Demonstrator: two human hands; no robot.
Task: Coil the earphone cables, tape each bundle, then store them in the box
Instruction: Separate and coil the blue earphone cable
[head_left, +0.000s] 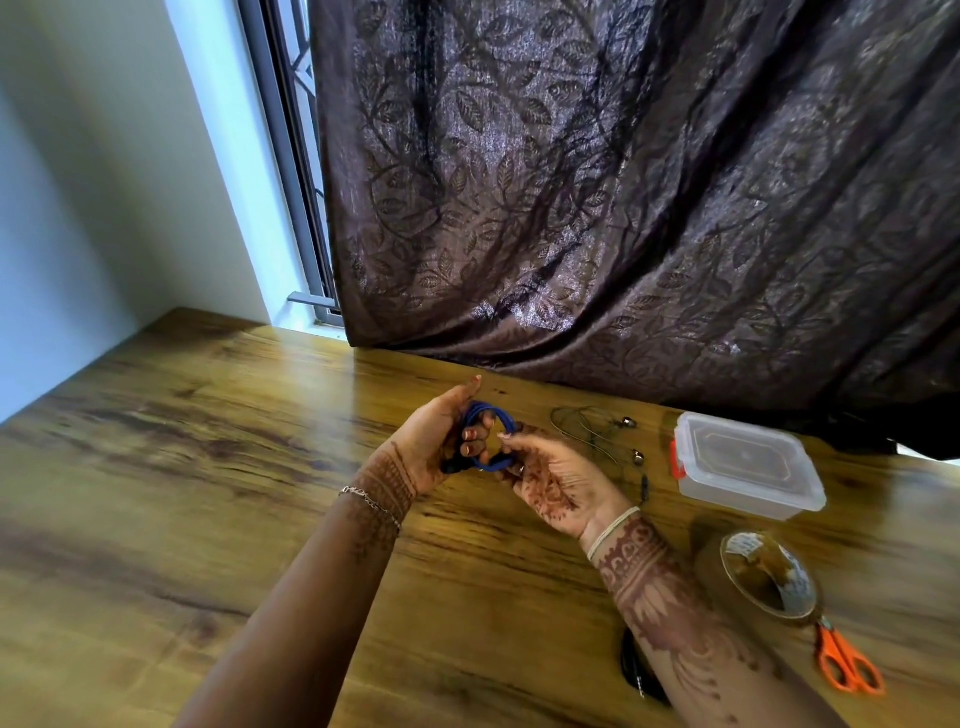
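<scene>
**Both grips closed on the blue cable (498, 415)**

The grip of the left hand (434, 441) is wrapped round the coil, with the fingers curled through its loops. The grip of the right hand (550, 478) is narrowed to a pinch on the coil's near right side. The bundle is held just above the bench (208, 441), between the two palms and near the middle of the view. No tape can be seen on it.

And over to the right: a second set, the dark earphones (638, 457), is lying loose and uncoiled on the wood. The box (748, 462) is sitting just beyond it with its lid on. The tape roll (797, 584) and the orange scissors (828, 649) are laid nearer the person, well apart from the coil.

Now, the handling. The cable is judged light, thin and limp, yet springy enough that the loops would probably fan out if released. A firm pinch across all the strands at one spot is called for, and the tape is best wound there. The fine wire near the buds and plug is likely the weak point, so nothing should be tugged.
</scene>
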